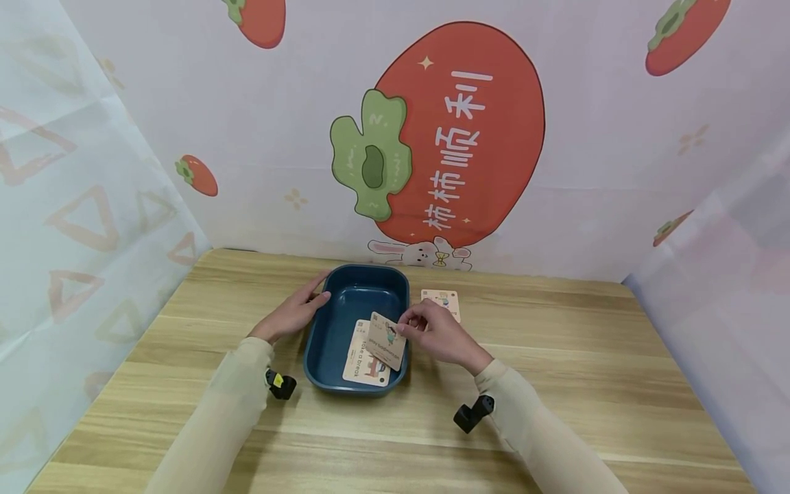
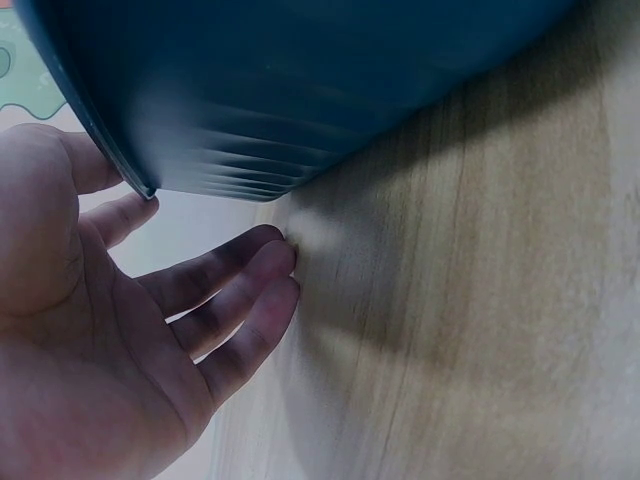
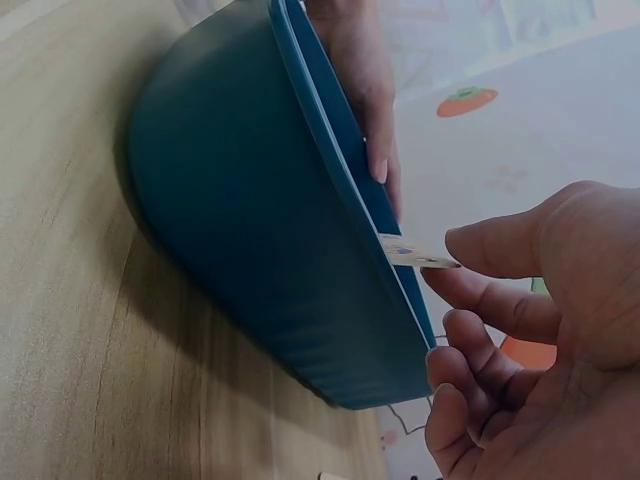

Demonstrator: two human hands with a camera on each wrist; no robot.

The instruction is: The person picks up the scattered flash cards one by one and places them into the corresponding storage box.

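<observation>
A dark blue rectangular tub (image 1: 313, 343) stands on the table, a white card (image 1: 353, 370) reading "take a break" lying flat on its bottom. My left hand (image 1: 295, 314) holds the tub's left rim, the thumb over the edge inside; in the left wrist view the other fingers (image 2: 235, 310) spread outside below the rim. Between thumb and index finger, my right hand (image 1: 441, 334) pinches a tan picture card (image 1: 384, 343) by its edge. That card is tilted over the tub's right side and partly overlaps the lower card. The right wrist view shows the pinched card (image 3: 415, 252) edge-on at the rim.
Just beyond my right hand, another picture card (image 1: 442, 296) lies on the wooden table (image 1: 555, 357), partly hidden by the hand. A printed cloth backdrop (image 1: 296, 137) rises along the table's back edge, with cloth on both sides too.
</observation>
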